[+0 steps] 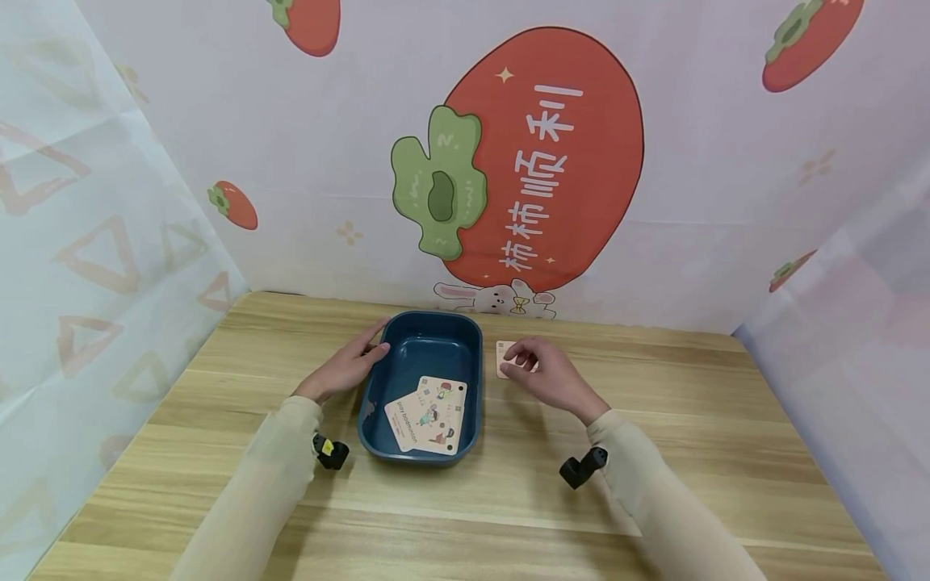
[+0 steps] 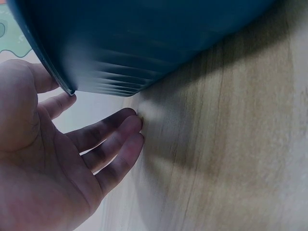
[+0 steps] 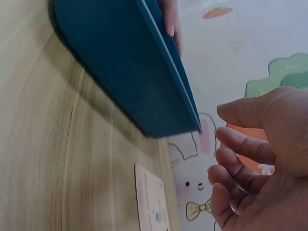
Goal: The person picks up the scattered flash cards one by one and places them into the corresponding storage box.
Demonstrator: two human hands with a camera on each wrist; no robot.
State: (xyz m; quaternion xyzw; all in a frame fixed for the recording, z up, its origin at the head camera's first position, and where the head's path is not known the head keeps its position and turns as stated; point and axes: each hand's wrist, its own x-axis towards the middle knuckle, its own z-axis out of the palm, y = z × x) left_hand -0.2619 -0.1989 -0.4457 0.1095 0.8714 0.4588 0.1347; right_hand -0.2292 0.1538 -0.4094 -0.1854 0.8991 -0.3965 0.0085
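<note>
A dark blue rectangular tray (image 1: 419,466) stands on the wooden table, holding overlapping pale pink cards (image 1: 429,415) with small cartoon drawings; one reads "play badminton". My left hand (image 1: 347,367) holds the tray's left rim near the far corner, thumb over the edge. In the left wrist view the other fingers (image 2: 113,159) spread below the rim, beside the tray wall. To the right of the tray, another pale card (image 1: 503,349) lies on the table, partly hidden by my right hand (image 1: 552,378). That hand hovers above it, fingers loosely bent and nothing between them.
The table (image 1: 639,484) has a light wood grain and ends at a back wall (image 1: 327,266) of white cloth printed with persimmons and a rabbit. Similar cloth hangs at both sides. Each wrist wears a small black camera (image 1: 584,468).
</note>
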